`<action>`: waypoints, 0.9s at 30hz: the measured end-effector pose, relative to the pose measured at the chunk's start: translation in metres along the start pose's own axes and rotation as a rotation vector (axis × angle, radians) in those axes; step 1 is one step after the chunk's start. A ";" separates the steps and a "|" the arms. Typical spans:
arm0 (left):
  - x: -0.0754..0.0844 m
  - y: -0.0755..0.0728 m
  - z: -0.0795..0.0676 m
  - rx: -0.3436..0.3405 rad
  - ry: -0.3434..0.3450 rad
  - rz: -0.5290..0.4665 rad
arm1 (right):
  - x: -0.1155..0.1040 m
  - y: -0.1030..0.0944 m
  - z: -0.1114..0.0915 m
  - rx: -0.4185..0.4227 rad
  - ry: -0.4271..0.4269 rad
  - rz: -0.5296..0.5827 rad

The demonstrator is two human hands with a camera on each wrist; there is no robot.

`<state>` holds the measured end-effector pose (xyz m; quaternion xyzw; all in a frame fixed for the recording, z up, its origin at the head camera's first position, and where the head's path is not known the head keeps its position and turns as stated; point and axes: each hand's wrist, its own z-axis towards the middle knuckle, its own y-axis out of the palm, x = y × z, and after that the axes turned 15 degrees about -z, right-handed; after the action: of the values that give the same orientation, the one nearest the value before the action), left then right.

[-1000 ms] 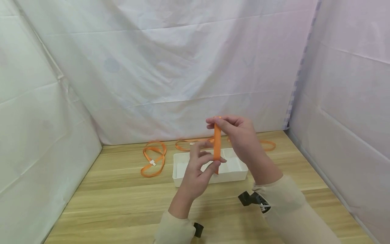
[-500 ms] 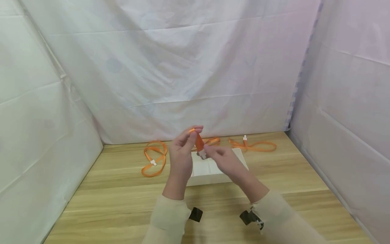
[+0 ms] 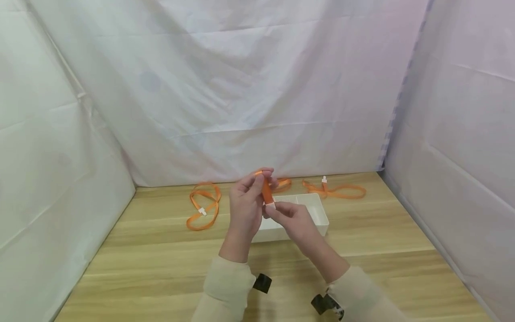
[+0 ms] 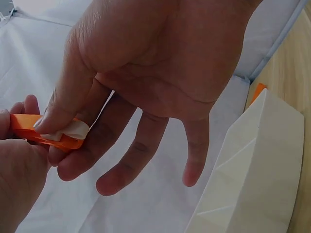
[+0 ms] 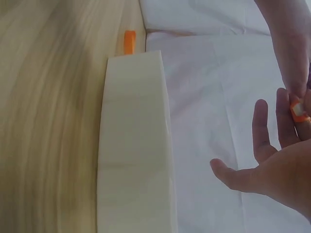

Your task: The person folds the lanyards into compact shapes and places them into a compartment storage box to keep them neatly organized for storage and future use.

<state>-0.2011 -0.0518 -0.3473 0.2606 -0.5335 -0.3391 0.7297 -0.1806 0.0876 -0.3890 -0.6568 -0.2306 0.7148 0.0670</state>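
A folded orange lanyard [image 3: 267, 193] is held up over a white divided box [image 3: 322, 217]. My left hand [image 3: 246, 203] pinches it between thumb and fingers; in the left wrist view its other fingers spread apart. A white clip [image 4: 76, 130] shows on the lanyard beside the left thumb. From the right, my right hand [image 3: 297, 221] pinches the lanyard's lower end in the head view. The right wrist view shows my right hand [image 5: 294, 63] only at the edge, with the orange strap [image 5: 297, 110] partly hidden between both hands.
An orange lanyard [image 3: 217, 205] with a white clip lies looped left of the box. Another lanyard [image 3: 349, 191] lies at the back right, and a third lanyard [image 3: 284, 184] behind the box is partly hidden. White cloth walls [image 3: 257, 89] enclose the wooden table [image 3: 161, 273].
The strap was stretched upright between the hands, right hand on top. Now it is tilted, the left hand holds its top, and the right hand has come down to its lower end.
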 end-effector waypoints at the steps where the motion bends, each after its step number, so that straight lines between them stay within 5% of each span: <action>1: 0.000 0.000 0.000 0.008 -0.007 0.003 | 0.000 0.002 -0.002 0.012 -0.010 0.011; 8: 0.000 0.006 -0.008 0.067 -0.078 -0.005 | 0.001 0.014 -0.011 0.113 -0.092 -0.039; 18: -0.001 0.007 -0.013 -0.003 -0.024 -0.038 | 0.006 0.018 -0.016 0.470 -0.428 -0.265; 27: 0.001 0.010 -0.017 -0.040 -0.035 -0.021 | 0.006 0.021 -0.019 0.502 -0.445 -0.155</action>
<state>-0.1826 -0.0460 -0.3446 0.2457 -0.5365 -0.3617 0.7218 -0.1589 0.0757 -0.4034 -0.4285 -0.1057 0.8677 0.2286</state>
